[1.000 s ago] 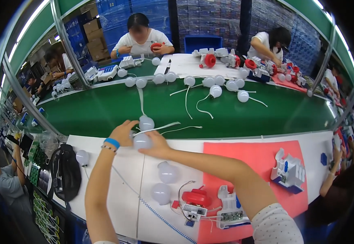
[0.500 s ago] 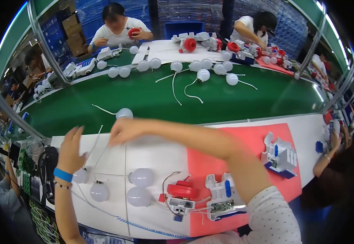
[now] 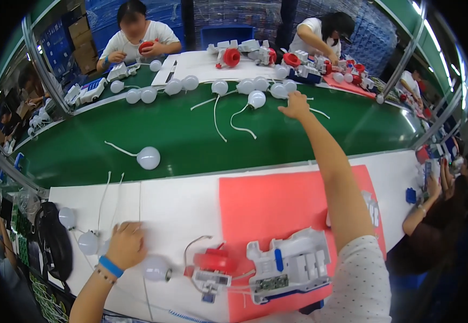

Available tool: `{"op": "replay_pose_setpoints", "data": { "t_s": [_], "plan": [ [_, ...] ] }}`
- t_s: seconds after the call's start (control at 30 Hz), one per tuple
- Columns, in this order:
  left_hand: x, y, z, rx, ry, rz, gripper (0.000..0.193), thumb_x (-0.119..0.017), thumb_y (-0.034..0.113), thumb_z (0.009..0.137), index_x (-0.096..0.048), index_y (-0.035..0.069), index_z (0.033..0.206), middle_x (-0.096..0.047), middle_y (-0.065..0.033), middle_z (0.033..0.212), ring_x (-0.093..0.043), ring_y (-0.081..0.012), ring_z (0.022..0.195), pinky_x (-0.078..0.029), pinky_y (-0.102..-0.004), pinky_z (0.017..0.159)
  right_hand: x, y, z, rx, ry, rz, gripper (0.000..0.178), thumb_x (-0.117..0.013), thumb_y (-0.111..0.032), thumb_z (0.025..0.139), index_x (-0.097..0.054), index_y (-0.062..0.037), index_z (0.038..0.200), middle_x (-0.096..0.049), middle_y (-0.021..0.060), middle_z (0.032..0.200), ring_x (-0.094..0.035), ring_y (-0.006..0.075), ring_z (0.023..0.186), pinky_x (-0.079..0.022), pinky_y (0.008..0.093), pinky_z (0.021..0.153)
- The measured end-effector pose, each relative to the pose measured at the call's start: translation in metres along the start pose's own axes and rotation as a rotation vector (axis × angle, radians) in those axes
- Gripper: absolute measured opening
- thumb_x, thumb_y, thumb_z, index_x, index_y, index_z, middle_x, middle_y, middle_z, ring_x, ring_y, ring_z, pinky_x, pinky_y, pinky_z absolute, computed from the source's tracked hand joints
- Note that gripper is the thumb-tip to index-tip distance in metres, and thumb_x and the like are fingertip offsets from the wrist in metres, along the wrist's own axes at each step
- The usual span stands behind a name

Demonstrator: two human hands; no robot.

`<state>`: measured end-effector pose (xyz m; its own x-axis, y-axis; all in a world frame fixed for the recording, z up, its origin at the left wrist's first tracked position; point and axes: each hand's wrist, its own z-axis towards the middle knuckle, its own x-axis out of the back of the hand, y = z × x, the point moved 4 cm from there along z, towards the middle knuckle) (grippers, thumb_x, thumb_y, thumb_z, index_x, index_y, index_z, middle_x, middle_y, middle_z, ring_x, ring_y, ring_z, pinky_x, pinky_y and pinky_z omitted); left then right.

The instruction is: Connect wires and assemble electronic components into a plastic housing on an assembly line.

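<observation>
Belt [image 3: 180, 140] and table [image 3: 185, 204], bulbs [image 3: 256, 99] strewn toward one o'clock

The right hand [image 3: 297, 105] hangs among them, nearer two o'clock, thumb apart from fingers; I cannot tell whether it grips one. The left hand [image 3: 127, 245], at eight o'clock, blurs beside a loose bulb [image 3: 156, 268]; its fingers' opening and hold escape me. The bulbs look light, stiff, slick, perhaps brittle: I'd cup the widest part, sparing the thin cord [image 3: 215, 117].
</observation>
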<state>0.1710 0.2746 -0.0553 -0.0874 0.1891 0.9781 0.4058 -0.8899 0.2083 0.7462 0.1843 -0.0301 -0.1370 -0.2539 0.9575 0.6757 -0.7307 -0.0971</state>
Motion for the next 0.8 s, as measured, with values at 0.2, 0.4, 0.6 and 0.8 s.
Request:
{"op": "replay_pose_setpoints", "data": {
  "t_s": [0.2, 0.4, 0.6, 0.8],
  "plan": [
    [0.039, 0.062, -0.038, 0.067, 0.152, -0.176, 0.044, -0.067, 0.022, 0.063, -0.053, 0.009, 0.102, -0.041, -0.0182, 0.122, -0.040, -0.0397, 0.110, -0.026, -0.0613, 0.087, -0.060, 0.068, 0.030, -0.108, 0.133, 0.132, 0.083, -0.073, -0.046, 0.056, -0.041, -0.0093, 0.122, -0.040, 0.0176, 0.122, -0.044, 0.0386, 0.108, -0.040, 0.0451, 0.089],
    [0.013, 0.088, -0.052, -0.043, -0.162, -0.069, 0.054, -0.073, 0.032, 0.058, -0.054, 0.008, 0.103, -0.040, -0.0179, 0.123, -0.040, -0.0385, 0.111, -0.032, -0.0531, 0.089, -0.035, 0.052, 0.029, -0.065, -0.045, 0.138, 0.066, -0.069, -0.044, 0.055, -0.054, -0.0073, 0.108, -0.049, 0.0183, 0.108, -0.054, 0.0319, 0.095, -0.046, 0.0381, 0.081],
    [0.011, 0.068, -0.048, -0.006, -0.105, -0.007, 0.046, -0.075, 0.024, 0.054, -0.057, 0.007, 0.092, -0.049, -0.0135, 0.110, -0.050, -0.0330, 0.097, -0.045, -0.0390, 0.076, -0.035, -0.004, -0.002, 0.289, -0.199, 0.279, 0.063, -0.069, -0.045, 0.055, -0.060, -0.0066, 0.104, -0.057, 0.0202, 0.101, -0.056, 0.0306, 0.094, -0.045, 0.0348, 0.082],
    [0.056, 0.067, -0.037, 0.049, -0.161, -0.103, 0.051, -0.078, 0.028, 0.054, -0.056, 0.003, 0.092, -0.054, -0.0152, 0.102, -0.051, -0.0350, 0.096, -0.042, -0.0415, 0.083, -0.009, -0.091, -0.071, 0.621, -0.607, 0.552, 0.064, -0.071, -0.045, 0.057, -0.060, -0.0018, 0.103, -0.061, 0.0168, 0.100, -0.059, 0.0275, 0.093, -0.045, 0.0320, 0.083]
  ]
}}
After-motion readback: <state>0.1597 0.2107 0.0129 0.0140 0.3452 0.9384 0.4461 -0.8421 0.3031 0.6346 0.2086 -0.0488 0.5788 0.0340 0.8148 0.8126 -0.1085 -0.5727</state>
